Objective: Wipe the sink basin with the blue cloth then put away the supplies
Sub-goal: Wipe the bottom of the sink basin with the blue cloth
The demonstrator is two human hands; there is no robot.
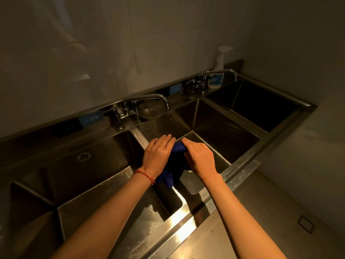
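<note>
Left hand: left hand [156, 153] is gripping one side of the blue cloth [177, 161], knuckles up, fingertips reaching toward the far side, a red string bracelet [144, 174] sitting at the wrist
Right hand: right hand [199, 158] is gripping the other side of the cloth, fingers curled down over it, just beside the left hand
Cloth: bunched between both hands, its loose end hanging down toward the near rim; it is sitting over the middle basin [220, 135], close to the divider between the left and middle basins
Step in hand: judging by the two-handed hold, the person is likely wringing or regathering the cloth before wiping, though which one cannot be told
Doing it well: keeping the cloth low over the basin so drips are falling inside; folding it to a flat pad so it is meeting the steel evenly; working from the walls down to the drain
Sink: three steel basins in a row; water drops are shining on the left basin [97, 174] wall and front rim
Beyond: near faucet [147, 101] is standing behind the divider, far faucet [217, 73] further right, a pump bottle [220, 58] behind it on the back ledge
Light: dim, so the basin floor is hard to read
</note>
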